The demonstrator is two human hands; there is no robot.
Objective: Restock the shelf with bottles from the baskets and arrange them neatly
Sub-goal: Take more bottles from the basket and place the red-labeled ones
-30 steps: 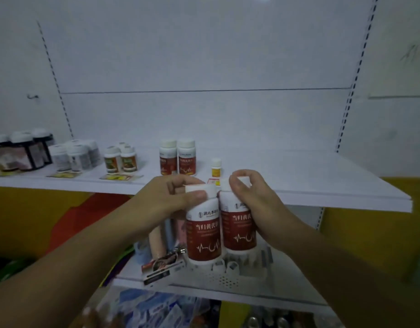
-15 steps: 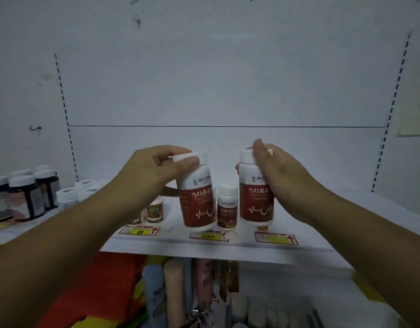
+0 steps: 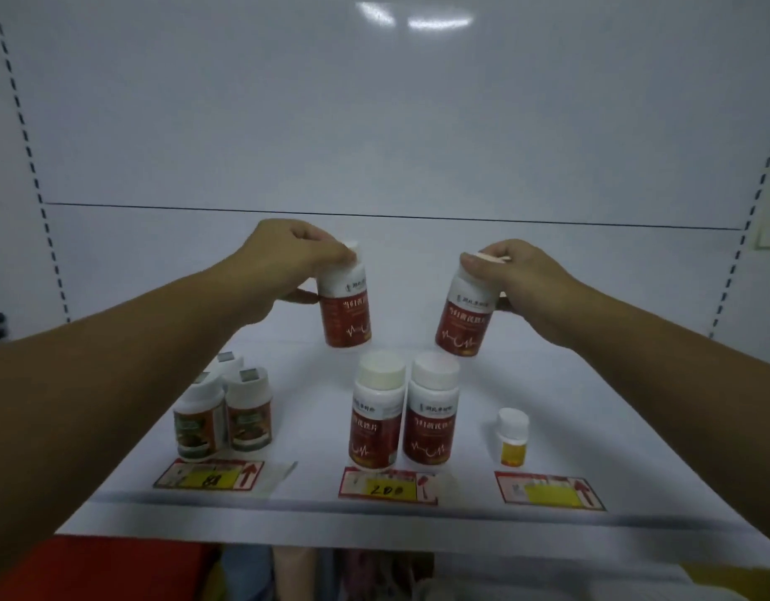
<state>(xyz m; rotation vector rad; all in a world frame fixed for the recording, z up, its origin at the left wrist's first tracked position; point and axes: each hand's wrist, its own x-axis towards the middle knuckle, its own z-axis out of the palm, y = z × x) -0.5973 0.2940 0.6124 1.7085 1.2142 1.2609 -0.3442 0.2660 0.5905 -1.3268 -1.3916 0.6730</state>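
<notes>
Your left hand (image 3: 288, 262) grips red bottle (image 3: 346, 314); right hand (image 3: 526, 279) grips tilted second bottle (image 3: 463, 323). Standing pair (image 3: 403, 414) in front, small yellow bottle (image 3: 512, 435) right.

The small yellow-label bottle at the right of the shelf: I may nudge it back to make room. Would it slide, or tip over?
The small yellow-label bottle stands upright and alone, touching nothing, so nothing braces it. It is narrow with a wide white cap, so a push near the cap would probably tip it; a push low on the label should slide it on the smooth white shelf. It probably weighs little.
</notes>
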